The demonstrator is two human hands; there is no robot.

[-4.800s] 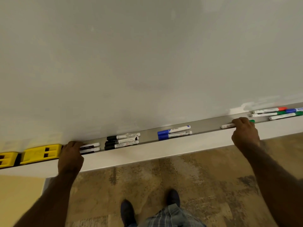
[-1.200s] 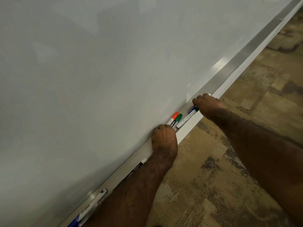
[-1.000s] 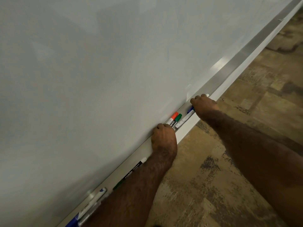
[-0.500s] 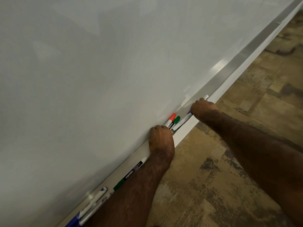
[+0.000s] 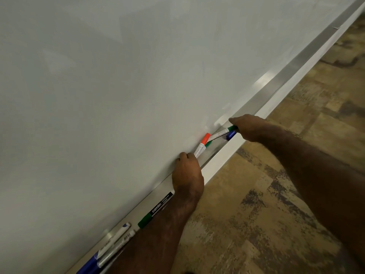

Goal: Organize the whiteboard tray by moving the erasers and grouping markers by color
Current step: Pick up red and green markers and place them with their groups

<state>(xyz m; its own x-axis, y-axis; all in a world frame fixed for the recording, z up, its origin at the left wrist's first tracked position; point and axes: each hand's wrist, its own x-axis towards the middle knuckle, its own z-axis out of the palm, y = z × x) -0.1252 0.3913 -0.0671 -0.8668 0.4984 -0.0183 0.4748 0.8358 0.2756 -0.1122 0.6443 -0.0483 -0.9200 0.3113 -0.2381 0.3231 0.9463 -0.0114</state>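
A metal whiteboard tray (image 5: 296,70) runs diagonally from lower left to upper right. My left hand (image 5: 187,175) grips the white body of a red-capped marker (image 5: 203,144), tilted up off the tray against the board. My right hand (image 5: 250,126) holds a green-ended marker (image 5: 223,132) by its green end, raised above the tray. Under it a blue cap (image 5: 230,135) shows in the tray, and a bit of green (image 5: 208,143) peeks out below the red marker. A green marker marked "camlin" (image 5: 156,209) lies in the tray beside my left forearm. Two blue markers (image 5: 110,246) lie at the lower left.
The whiteboard (image 5: 118,95) fills the left and top of the view. The tray stretches bare to the upper right beyond my right hand. Brown patterned floor (image 5: 276,214) lies below. No erasers are in view.
Both hands have lifted markers off the tray: the left one tilted the red-capped marker up, and the right one raised the green-ended marker, uncovering the blue cap below.
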